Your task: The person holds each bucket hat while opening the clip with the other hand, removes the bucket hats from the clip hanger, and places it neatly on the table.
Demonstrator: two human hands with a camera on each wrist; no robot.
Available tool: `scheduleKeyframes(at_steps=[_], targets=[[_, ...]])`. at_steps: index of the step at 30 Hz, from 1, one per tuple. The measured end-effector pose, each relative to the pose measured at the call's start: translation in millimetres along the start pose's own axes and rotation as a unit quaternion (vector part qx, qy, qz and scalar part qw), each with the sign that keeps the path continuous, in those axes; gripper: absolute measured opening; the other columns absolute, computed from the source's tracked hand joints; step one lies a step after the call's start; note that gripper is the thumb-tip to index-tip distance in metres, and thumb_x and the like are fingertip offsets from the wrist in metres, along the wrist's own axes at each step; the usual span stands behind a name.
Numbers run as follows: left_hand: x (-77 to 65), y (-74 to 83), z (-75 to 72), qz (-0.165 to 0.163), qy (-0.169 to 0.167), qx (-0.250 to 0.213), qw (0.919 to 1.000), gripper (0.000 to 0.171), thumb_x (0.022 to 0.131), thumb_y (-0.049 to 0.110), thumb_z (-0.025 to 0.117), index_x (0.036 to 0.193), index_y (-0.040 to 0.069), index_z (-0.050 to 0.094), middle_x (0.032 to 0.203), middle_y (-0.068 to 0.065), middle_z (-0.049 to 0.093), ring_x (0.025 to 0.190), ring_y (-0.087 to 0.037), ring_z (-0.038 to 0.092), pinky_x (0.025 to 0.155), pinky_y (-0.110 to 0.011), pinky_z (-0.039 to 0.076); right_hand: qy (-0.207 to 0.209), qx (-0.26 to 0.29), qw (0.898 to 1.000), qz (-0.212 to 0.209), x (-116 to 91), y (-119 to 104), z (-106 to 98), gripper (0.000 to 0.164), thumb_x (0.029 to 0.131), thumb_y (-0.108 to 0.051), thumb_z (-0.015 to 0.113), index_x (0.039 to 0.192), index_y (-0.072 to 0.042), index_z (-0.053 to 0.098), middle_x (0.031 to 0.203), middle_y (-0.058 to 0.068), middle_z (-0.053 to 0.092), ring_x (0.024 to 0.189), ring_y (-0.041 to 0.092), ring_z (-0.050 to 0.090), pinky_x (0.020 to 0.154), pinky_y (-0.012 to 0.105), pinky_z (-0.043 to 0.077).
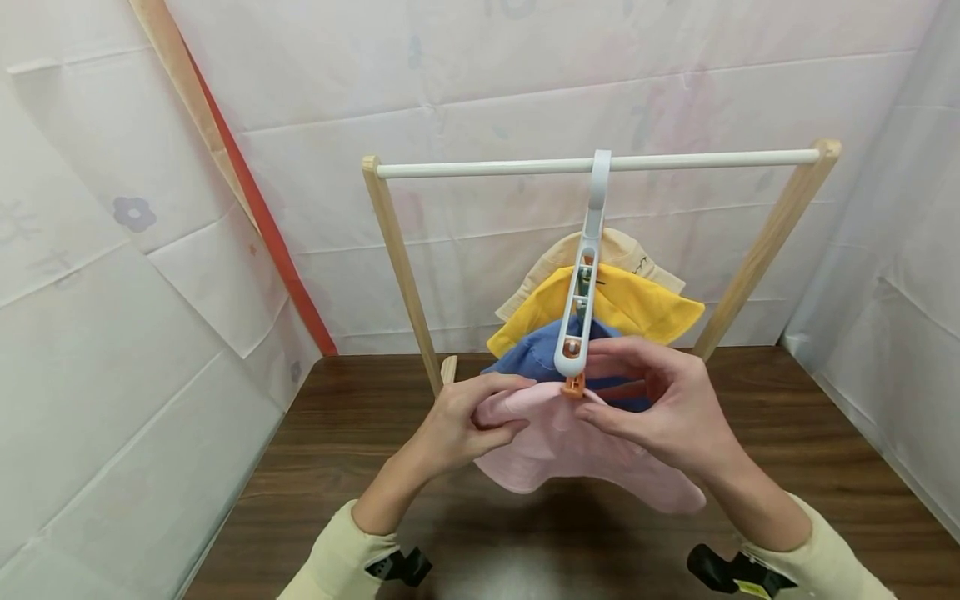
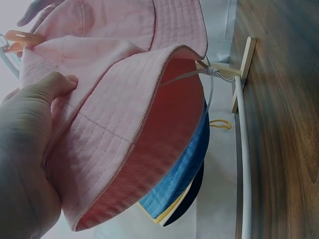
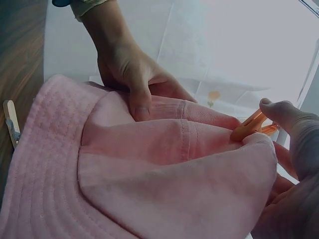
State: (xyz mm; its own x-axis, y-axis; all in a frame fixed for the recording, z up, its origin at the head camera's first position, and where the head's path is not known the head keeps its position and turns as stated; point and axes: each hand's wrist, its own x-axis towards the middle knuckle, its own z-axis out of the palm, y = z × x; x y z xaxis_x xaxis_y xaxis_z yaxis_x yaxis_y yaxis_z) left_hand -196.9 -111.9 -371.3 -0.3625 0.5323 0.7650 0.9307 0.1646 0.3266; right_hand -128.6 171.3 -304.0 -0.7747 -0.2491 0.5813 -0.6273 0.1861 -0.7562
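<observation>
A pink bucket hat (image 1: 562, 450) hangs from an orange clip (image 1: 573, 386) at the near end of a white multi-clip hanger (image 1: 572, 358). My left hand (image 1: 465, 421) pinches the left side of its crown, thumb on the near face, as the left wrist view also shows. At the clip's right is my right hand (image 1: 667, 400); its thumb tip is right at the clip's lever (image 3: 254, 122) in the right wrist view, with bent fingers on the far side. Behind hang a blue hat (image 1: 525, 350), a yellow hat (image 1: 652, 304) and a beige hat (image 1: 626, 246).
The hanger hooks over the white rail (image 1: 480, 169) of a rack with wooden legs (image 1: 405, 267). The rack stands on a dark wood table (image 1: 337, 450). Pale printed sheets (image 1: 420, 75) surround it at the back and sides. A pale cord (image 2: 212, 74) dangles from the pink hat.
</observation>
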Motion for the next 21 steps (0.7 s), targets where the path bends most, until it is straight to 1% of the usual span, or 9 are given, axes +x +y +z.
scheduleKeyframes(at_steps=[4,8,12,15,18,21], targets=[[0.5,0.1,1.0,0.002,0.002,-0.004,1.0,0.057,0.08,-0.006,0.095,0.131,0.005,0.073,0.116,-0.015,0.085,0.094,-0.022,0.077,0.087,-0.033,0.064,0.001,0.002,1.0,0.002,-0.3,-1.6,1.3,0.052,0.085,0.01,0.092,0.133,-0.004,0.078,0.122,-0.011,0.085,0.103,0.011,0.085,0.083,0.03,0.07],[0.6,0.5,1.7,-0.001,0.001,-0.003,1.0,0.057,0.08,-0.005,0.096,0.131,0.005,0.073,0.116,-0.015,0.085,0.093,-0.022,0.077,0.087,-0.033,0.064,0.006,0.003,1.0,-0.001,0.0,-3.2,2.3,0.051,0.084,0.011,0.092,0.131,-0.004,0.079,0.12,-0.011,0.086,0.101,0.011,0.085,0.082,0.029,0.07],[0.6,1.4,1.9,-0.006,-0.003,-0.002,1.0,0.056,0.081,-0.005,0.096,0.131,0.006,0.073,0.117,-0.015,0.085,0.094,-0.022,0.077,0.087,-0.035,0.065,0.013,-0.005,1.0,-0.002,0.9,-5.2,2.6,0.049,0.083,0.01,0.093,0.129,-0.003,0.08,0.116,-0.013,0.086,0.098,0.01,0.084,0.08,0.028,0.069],[0.5,0.9,2.3,-0.007,-0.004,-0.005,1.0,0.056,0.081,-0.005,0.096,0.131,0.006,0.073,0.117,-0.014,0.085,0.094,-0.022,0.077,0.087,-0.035,0.066,0.015,-0.013,1.0,0.0,1.7,-6.7,3.2,0.047,0.083,0.009,0.093,0.127,-0.001,0.08,0.114,-0.014,0.086,0.097,0.009,0.084,0.079,0.028,0.069],[0.5,-0.1,3.0,-0.004,-0.003,-0.002,1.0,0.056,0.081,-0.005,0.096,0.131,0.006,0.073,0.117,-0.014,0.085,0.094,-0.021,0.076,0.087,-0.034,0.065,0.018,-0.015,1.0,0.0,2.6,-7.8,4.1,0.045,0.083,0.008,0.094,0.125,0.0,0.08,0.113,-0.015,0.086,0.097,0.009,0.084,0.078,0.028,0.069],[0.7,-0.5,3.9,0.0,-0.001,0.004,1.0,0.056,0.08,-0.004,0.096,0.131,0.007,0.074,0.116,-0.014,0.085,0.093,-0.021,0.077,0.087,-0.033,0.065,0.025,-0.016,1.0,-0.01,3.5,-7.9,4.9,0.044,0.083,0.007,0.095,0.123,-0.001,0.082,0.111,-0.014,0.087,0.095,0.008,0.084,0.077,0.026,0.068]])
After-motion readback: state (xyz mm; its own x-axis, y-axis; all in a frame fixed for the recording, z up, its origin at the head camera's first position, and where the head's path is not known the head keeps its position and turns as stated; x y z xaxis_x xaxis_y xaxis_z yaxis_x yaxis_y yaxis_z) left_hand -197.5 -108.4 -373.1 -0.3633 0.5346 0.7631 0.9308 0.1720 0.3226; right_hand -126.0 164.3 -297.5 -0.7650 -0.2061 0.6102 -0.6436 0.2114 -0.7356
